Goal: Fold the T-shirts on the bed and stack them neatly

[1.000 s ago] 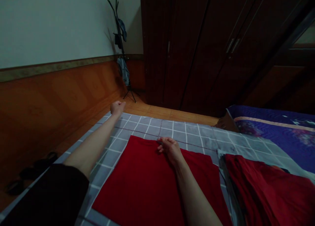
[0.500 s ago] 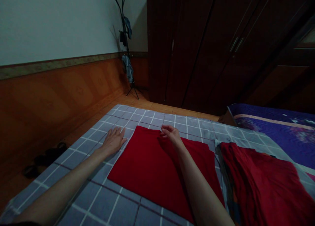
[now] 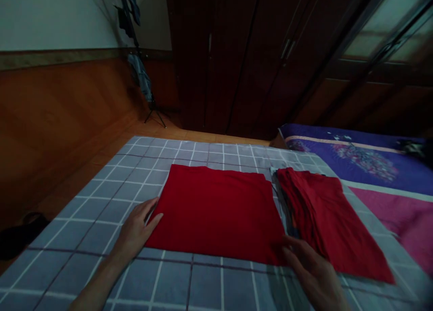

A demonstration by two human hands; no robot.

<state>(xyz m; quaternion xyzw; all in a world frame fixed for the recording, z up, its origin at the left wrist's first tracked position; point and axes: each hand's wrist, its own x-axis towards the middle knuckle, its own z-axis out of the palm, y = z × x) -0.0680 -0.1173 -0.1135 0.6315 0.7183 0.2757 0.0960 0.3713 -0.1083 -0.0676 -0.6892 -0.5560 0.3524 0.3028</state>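
Observation:
A red folded cloth (image 3: pixel 216 211), perhaps a garment, lies flat on the grey checked cover (image 3: pixel 176 275) in front of me. At its left edge is my left hand (image 3: pixel 137 227), thumb and fingers spread apart, with the thumb tip against the cloth's edge. My right hand (image 3: pixel 311 268) is at the near right corner of the cloth, fingers stretched out and apart from the thumb, with nothing visibly pinched. Right of the cloth is a stack of folded red clothes (image 3: pixel 338 220), with grey and dark layers showing along its left side.
A bed with a purple and pink floral cover (image 3: pixel 365 162) stands at the right. Dark wooden wardrobes (image 3: pixel 233 67) line the far side. A coat stand (image 3: pixel 140 71) with hanging clothes is in the far left corner. Something black (image 3: pixel 23 234) lies on the floor at left.
My right hand has moved from the cloth's far edge to its near right corner. My left hand has come back along the left edge. The far edge lies smoother, and the view has turned right.

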